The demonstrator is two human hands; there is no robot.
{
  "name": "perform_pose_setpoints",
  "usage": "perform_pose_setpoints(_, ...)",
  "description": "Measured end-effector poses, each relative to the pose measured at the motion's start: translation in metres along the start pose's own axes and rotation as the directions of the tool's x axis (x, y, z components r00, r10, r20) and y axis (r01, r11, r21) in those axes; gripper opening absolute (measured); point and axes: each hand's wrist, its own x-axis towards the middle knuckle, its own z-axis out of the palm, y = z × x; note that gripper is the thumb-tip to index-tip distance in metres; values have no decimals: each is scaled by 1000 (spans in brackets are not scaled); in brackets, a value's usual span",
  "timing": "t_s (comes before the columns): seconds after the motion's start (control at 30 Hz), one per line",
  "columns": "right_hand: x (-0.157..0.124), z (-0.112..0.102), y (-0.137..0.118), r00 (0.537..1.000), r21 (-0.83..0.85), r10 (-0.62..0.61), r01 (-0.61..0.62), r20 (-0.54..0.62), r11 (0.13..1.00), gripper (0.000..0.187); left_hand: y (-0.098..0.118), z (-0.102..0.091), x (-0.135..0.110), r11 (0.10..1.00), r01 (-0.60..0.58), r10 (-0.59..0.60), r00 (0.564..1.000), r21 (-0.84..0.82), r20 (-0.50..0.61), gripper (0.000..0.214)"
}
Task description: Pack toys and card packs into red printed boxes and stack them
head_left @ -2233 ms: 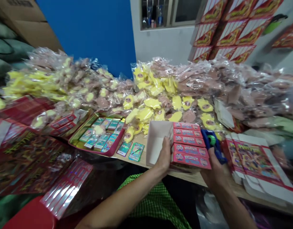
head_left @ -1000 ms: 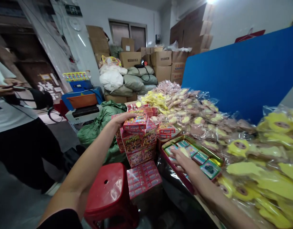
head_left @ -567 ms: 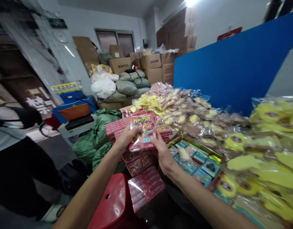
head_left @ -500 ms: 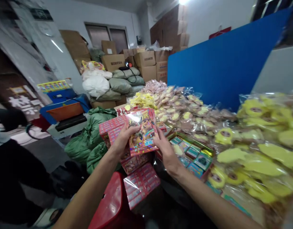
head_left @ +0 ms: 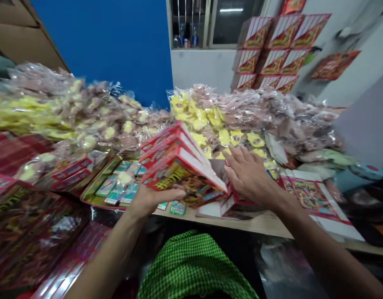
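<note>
A big blue panel [head_left: 101, 45] takes up the upper left, a white wall [head_left: 204, 68] runs alongside it with a window [head_left: 219, 20] above, and printed red-and-white cartons [head_left: 272, 50] are stacked high at the top right. Brown cardboard boxes [head_left: 23, 29] poke into the top left corner.

Down at the wooden table [head_left: 256, 222], a huge heap of plastic-bagged yellow and pink toys [head_left: 216, 120] stretches right across the far side. Over the left end, glossy red packs [head_left: 32, 224] are spread thick, and beside them sits a gold-rimmed tin tray [head_left: 87, 195] full of teal trading cards [head_left: 116, 193]. Toward the right end lies a flat, printed box blank [head_left: 313, 195].

And here's the action, mid-table! The left hand [head_left: 154, 199] is curled under a stack of red boxes [head_left: 179, 166], holding it up off the table and tilted, its top end pointing away. The right hand [head_left: 250, 176] is wide open, palm down, fingers [head_left: 238, 155] spread, just beside the stack's end and over a red box [head_left: 238, 205] at the near edge. It grips nothing I can see. Green checked cloth [head_left: 193, 265] fills the bottom of the view between the arms.
</note>
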Motion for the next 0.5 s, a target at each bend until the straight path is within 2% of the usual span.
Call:
perform_pose_setpoints(0.07, -7, 18, 23, 998, -102, 26, -21, 52, 995, 61, -8, 22, 23, 999, -41, 41, 998, -11, 56, 70)
perform_pose_setpoints(0.17, -16, 33, 37, 994, -72, 52, -45, 101, 996, 62, -18, 36, 48, 999, -51, 50, 990, 3, 129, 68)
perform_pose_setpoints(0.27, -21, 34, 40, 993, -28, 59, -56, 101, 998, 63, -27, 29, 58, 999, -27, 21, 987, 36, 159, 57)
perform_pose_setpoints(0.4, -23, 35, 43, 995, -16, 49, -48, 82, 999, 64, -36, 14, 56, 998, 23, -15, 990, -51, 139, 56)
perform_pose_setpoints(0.5, -24, 40, 45, 998, -16, 46, -46, 47, 999, 64, -39, 15, 55, 996, 82, -72, 977, -42, 201, 53)
